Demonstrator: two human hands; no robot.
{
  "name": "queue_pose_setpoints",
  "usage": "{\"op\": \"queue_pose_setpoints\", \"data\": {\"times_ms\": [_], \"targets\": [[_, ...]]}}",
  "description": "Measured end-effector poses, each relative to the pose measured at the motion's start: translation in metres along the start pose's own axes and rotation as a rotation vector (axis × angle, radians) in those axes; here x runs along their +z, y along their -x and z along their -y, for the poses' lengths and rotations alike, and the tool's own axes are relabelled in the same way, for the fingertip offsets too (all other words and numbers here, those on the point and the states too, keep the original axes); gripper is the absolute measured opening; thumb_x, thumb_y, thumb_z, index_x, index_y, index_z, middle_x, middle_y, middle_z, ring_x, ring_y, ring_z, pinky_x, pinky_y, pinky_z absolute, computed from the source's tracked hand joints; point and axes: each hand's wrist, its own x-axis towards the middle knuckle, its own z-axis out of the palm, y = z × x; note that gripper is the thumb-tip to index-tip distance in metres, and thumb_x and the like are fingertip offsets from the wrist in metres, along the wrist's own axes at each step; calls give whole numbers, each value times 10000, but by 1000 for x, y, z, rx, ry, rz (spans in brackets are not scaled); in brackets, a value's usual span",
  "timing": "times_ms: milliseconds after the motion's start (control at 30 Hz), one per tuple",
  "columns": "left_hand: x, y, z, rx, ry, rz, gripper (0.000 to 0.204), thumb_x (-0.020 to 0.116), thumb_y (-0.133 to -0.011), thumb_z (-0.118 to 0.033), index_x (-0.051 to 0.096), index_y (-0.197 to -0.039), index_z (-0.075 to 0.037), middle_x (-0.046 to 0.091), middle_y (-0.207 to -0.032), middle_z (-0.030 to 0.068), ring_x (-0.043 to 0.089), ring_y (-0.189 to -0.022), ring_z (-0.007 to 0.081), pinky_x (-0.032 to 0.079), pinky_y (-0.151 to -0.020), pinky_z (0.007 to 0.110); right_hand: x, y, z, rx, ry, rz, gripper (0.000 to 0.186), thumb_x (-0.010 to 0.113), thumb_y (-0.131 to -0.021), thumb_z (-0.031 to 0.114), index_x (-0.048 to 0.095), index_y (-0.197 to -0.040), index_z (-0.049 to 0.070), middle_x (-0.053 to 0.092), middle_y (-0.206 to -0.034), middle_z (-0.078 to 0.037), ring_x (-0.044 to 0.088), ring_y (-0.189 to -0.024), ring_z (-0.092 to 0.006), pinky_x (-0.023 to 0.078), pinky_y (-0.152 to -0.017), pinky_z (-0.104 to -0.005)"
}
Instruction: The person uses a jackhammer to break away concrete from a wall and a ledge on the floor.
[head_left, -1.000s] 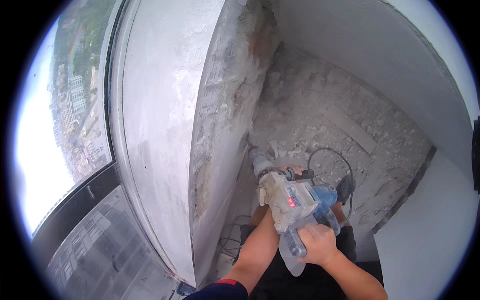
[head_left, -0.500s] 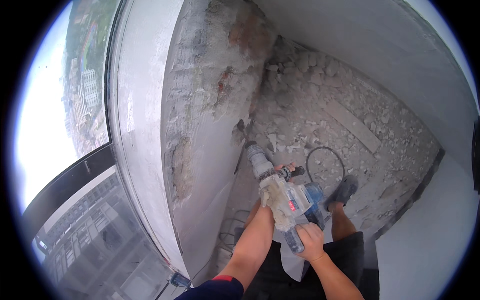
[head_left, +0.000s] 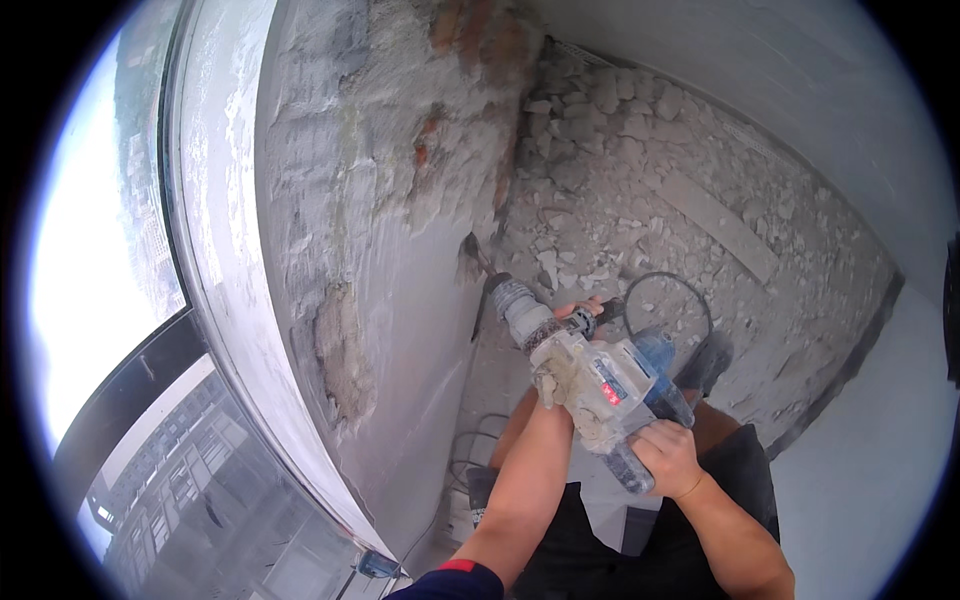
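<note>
Drill [head_left: 600,385] is in both our hands, nose pointing up-left, body tilted, rear end toward us. Bit [head_left: 484,264] sticks out ahead of the drill's nose; its tip is at a dark chipped spot on the wall [head_left: 400,300]. How deep it sits, we can't tell.

Right hand [head_left: 665,455]: closed around the rear grip of the drill, fingers wrapped, wrist bent in from lower right. Left hand [head_left: 580,306]: forearm passes beneath the drill, fingers curled at the black side handle [head_left: 610,311] on its far side. Palm is hidden by the drill body, so we can't see the full grip there.

Wall is left of the drill: rough plaster, a pitted hollow [head_left: 343,355] left of the drill body, bare reddish brick [head_left: 470,35] well above the drill's nose. Window [head_left: 95,270] is farther left of the drill, buildings outside.

Rubble [head_left: 620,140] covers the floor above and right of the drill, bigger lumps farthest off. A flat dusty strip [head_left: 715,225] lies on it, up-right of the drill. Cable [head_left: 665,275] loops just right of the drill's side handle. Our shoe [head_left: 710,362] is right beside the drill's blue motor end, blurred. Small blue tool [head_left: 375,565] is well below-left of the drill, near the wall's foot.
</note>
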Motion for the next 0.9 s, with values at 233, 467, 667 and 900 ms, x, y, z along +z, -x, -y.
{"op": "queue_pose_setpoints", "data": {"times_ms": [233, 467, 667, 900], "targets": [[12, -9, -5, -4, 45, -42, 416, 644, -878, -19, 484, -1248, -117, 651, -1069, 164, 619, -1065, 295, 343, -1140, 530, -2, -5, 4, -8, 8, 28, 327, 713, -592, 247, 639, -848, 57, 585, -742, -51, 603, -630, -245, 486, -588, -355], [43, -20, -20, -66, -19, -122, 469, 649, -861, 39, 465, -1266, -110, 616, -1083, 144, 603, -1071, 274, 335, -1148, 518, -16, -23, 12, 0, 64, 58, 340, 719, -573, 245, 638, -850, 66, 568, -727, -51, 608, -630, -248, 495, -587, -364], [38, -28, -16, 69, -139, -57, 450, 643, -865, 28, 477, -1254, -124, 614, -1081, 144, 603, -1049, 266, 331, -1149, 522, -16, -31, 19, 19, 28, 59, 314, 712, -592, 245, 621, -839, 74, 559, -715, -44, 602, -623, -237, 493, -591, -353], [32, -32, -18, -139, 447, -156, 250, 538, -941, -180, 628, -1057, 23, 649, -964, 153, 591, -1009, 265, 311, -1140, 468, -16, -51, 52, 53, 113, 98, 273, 688, -642, 252, 610, -843, 85, 543, -691, -27, 583, -591, -221, 486, -589, -337]]}}
